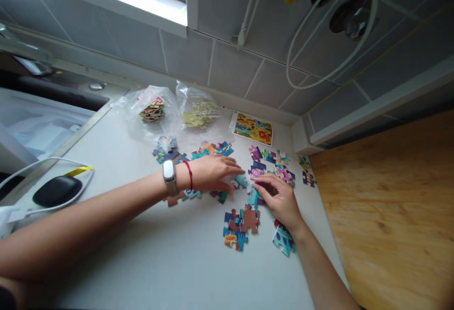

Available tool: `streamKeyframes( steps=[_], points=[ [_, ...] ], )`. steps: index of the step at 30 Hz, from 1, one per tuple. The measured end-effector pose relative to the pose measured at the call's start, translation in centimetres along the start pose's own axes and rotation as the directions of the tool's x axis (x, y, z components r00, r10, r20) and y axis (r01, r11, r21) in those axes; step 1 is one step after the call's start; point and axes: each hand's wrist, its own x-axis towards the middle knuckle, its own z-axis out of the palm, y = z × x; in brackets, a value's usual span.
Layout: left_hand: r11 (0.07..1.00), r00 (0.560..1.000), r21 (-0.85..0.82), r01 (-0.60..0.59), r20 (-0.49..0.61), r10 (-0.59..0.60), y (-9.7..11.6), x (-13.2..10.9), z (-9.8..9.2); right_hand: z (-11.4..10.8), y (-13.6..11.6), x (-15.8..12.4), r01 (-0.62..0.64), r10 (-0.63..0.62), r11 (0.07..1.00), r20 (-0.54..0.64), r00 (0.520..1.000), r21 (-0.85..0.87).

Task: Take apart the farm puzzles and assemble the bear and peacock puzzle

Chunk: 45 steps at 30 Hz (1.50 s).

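Head view: nearest on the worktop (177,262), a spotted teal section (283,240) slants beside the right wrist, its far end leaning left; a brown puzzle cluster (250,220) lies just left. Beyond, the right hand (283,201) has thumb and forefinger together at a teal piece (254,198) — whether the grip pinches it, I can't tell. The left hand (209,173), fingers loosely spread, partly hides further pieces (193,194). Behind: clear bags (172,111), a picture card (252,127).

Brown and blue puzzle pieces (248,220)
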Motion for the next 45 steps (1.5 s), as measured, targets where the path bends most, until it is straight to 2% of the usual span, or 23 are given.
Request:
streamKeyframes(
  steps=[3, 5, 9, 12, 19, 22, 25, 28, 31, 34, 38, 42, 45],
  points=[
    [0.997, 0.998, 0.047, 0.063, 0.023, -0.064, -0.2, -0.9, -2.4, 0.3, -0.1, 0.1, 0.016, -0.016, 0.999, -0.018, 1.0, -0.029],
    [0.99, 0.993, 0.1, 0.1, 0.059, -0.106, 0.5, -1.3, -2.9, 0.5, 0.1, 0.1, 0.026, -0.028, 0.998, -0.038, 0.999, -0.052],
    [0.958, 0.955, 0.243, 0.151, 0.215, -0.205, 2.3, -1.2, -2.1, 0.6, 0.7, 0.3, 0.045, -0.053, 0.994, -0.08, 0.995, -0.095],
    [0.936, 0.938, 0.301, 0.183, 0.23, -0.258, 2.6, -1.0, -1.6, 0.2, 1.0, 0.4, 0.03, -0.039, 0.992, -0.075, 0.996, -0.122],
    [0.985, 0.976, 0.169, 0.035, 0.208, -0.07, 1.6, -0.8, -1.2, -0.7, 1.0, 0.3, 0.021, -0.023, 0.994, -0.016, 1.0, -0.11],
    [0.987, 0.983, 0.156, 0.044, 0.169, -0.071, 1.4, -0.5, -0.6, -0.8, 1.2, 0.1, -0.027, 0.026, 0.999, -0.02, 0.999, -0.033],
    [0.988, 0.986, 0.14, 0.069, 0.139, -0.088, 1.6, -0.3, -0.2, -0.7, 1.2, 0.0, -0.099, 0.105, 0.987, -0.044, 0.993, 0.123],
    [0.977, 0.974, 0.153, 0.149, 0.15, -0.172, 2.1, -0.2, -0.3, 0.0, 0.8, 0.0, -0.171, 0.188, 0.949, -0.038, 0.982, 0.265],
    [0.947, 0.939, 0.224, 0.23, 0.205, -0.277, 2.7, -0.2, -0.5, 1.5, 0.3, -0.2, -0.215, 0.225, 0.91, 0.015, 0.974, 0.353],
    [0.94, 0.923, 0.231, 0.25, 0.236, -0.304, 2.9, -0.1, -0.5, 2.8, -0.2, -0.6, -0.181, 0.188, 0.92, 0.012, 0.982, 0.349],
    [0.958, 0.935, 0.172, 0.23, 0.233, -0.266, 2.5, 0.0, -0.3, 3.1, -0.8, -0.8, -0.097, 0.098, 0.967, 0.005, 0.995, 0.235],
    [0.968, 0.946, 0.164, 0.191, 0.234, -0.226, 2.0, -0.1, -0.1, 2.3, -1.1, -0.5, 0.015, -0.031, 0.992, 0.121, 0.992, 0.128],
    [0.979, 0.972, 0.168, 0.116, 0.184, -0.147, 1.5, -0.3, -0.1, 1.8, -1.3, -0.4, 0.076, -0.095, 0.993, 0.225, 0.97, 0.092]
  ],
)
